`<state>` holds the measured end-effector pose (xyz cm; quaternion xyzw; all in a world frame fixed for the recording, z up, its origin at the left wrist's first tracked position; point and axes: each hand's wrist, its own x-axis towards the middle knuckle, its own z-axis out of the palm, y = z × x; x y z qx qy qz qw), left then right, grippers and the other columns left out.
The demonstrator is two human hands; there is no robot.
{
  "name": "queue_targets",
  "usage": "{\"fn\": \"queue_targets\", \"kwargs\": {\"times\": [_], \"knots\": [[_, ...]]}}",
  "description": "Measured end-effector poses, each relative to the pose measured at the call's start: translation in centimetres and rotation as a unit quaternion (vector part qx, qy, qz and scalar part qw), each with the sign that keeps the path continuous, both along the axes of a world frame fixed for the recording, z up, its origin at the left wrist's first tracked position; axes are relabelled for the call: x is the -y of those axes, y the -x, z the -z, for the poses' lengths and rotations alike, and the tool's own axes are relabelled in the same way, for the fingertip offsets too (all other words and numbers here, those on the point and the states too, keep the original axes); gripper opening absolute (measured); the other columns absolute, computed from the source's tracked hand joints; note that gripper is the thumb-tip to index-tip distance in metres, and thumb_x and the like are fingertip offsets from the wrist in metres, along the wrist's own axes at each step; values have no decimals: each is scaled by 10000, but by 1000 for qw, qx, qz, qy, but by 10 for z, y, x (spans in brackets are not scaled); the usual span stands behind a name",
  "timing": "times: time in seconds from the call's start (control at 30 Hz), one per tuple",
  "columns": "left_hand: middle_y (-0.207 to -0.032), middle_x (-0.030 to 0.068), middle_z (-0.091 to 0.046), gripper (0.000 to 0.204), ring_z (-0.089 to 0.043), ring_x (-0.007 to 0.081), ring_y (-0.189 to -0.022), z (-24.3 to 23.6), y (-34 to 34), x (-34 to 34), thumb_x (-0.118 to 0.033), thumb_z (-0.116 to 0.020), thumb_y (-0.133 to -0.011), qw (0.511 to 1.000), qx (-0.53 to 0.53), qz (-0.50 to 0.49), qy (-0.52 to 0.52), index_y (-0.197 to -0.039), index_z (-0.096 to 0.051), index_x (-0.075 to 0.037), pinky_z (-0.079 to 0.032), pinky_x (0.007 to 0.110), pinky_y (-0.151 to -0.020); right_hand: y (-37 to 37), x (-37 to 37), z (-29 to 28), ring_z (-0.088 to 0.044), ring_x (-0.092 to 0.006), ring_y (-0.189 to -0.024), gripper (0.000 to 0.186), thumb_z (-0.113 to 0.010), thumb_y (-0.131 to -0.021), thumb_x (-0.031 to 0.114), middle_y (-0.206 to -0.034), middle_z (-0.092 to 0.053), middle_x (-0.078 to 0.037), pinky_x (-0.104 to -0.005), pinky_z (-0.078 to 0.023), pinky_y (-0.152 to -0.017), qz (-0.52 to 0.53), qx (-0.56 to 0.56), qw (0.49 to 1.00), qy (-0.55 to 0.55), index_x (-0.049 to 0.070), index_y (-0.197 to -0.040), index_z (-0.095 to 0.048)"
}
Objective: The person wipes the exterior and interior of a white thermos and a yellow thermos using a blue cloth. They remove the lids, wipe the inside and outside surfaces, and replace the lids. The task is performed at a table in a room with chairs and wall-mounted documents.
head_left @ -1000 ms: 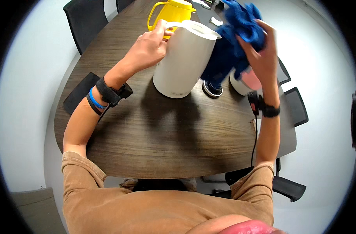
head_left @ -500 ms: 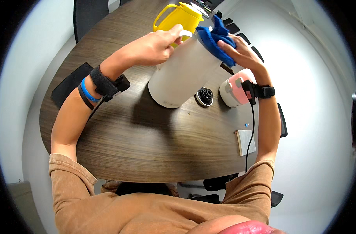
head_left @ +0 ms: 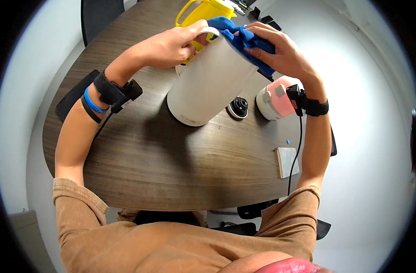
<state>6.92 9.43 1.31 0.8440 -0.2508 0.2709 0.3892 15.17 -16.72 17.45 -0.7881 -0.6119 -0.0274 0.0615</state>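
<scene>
Wood-grain table [head_left: 139, 182], rounded near edge, pale floor to the right. White jug [head_left: 205, 88] at mid-table, slanted in view; base contact unclear. Left hand [head_left: 171, 48] curled closed around jug handle. Right hand [head_left: 287, 52] half-curled, gripping bunched blue cloth [head_left: 235, 35] against jug's top. Just right of jug: black-and-white lid [head_left: 238, 108], then pink-and-white container [head_left: 279, 101]. Yellow pitcher [head_left: 210, 11] behind jug. Notepad [head_left: 288, 162] near right forearm.
</scene>
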Motion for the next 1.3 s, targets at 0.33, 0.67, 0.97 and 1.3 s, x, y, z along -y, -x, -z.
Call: {"fn": "queue_targets", "kwargs": {"times": [0.33,0.67,0.97,1.3], "knots": [[-1304,212,-691,358,-718,248,-878,-2,7,9,85,-457,-987,999,-16,40,-18,-1332,-412,-2,-621,405,-824,10,5,-6,-679,-200,-812,683,-635,-1006,671,-983,-664,-92,-302,-594,-690,3,78,997,14,3,-1025,-774],[-1303,215,-700,347,-725,296,-835,1,7,13,91,-460,-988,1000,4,20,-20,-1312,-385,-9,-615,422,-802,27,10,-8,-687,-225,-856,564,-660,-1042,553,-975,-678,-126,-332,-589,-732,4,62,997,40,7,-1143,-759],[-1253,167,-678,333,-727,243,-907,1,7,4,38,-447,-1057,998,-39,43,-32,-1384,-396,0,-623,407,-841,41,14,5,-692,-270,-977,643,-852,-836,629,-1031,-722,-81,-412,-571,-871,-84,226,969,58,27,-1045,-765],[-1285,161,-623,457,-736,273,-975,-6,18,14,58,-440,-1052,997,-46,0,-58,-1493,-341,-7,-634,409,-935,-25,141,32,-529,-92,-621,595,-714,-929,726,-710,-545,38,-230,-421,-596,224,-187,955,-55,142,-833,-653]]}}
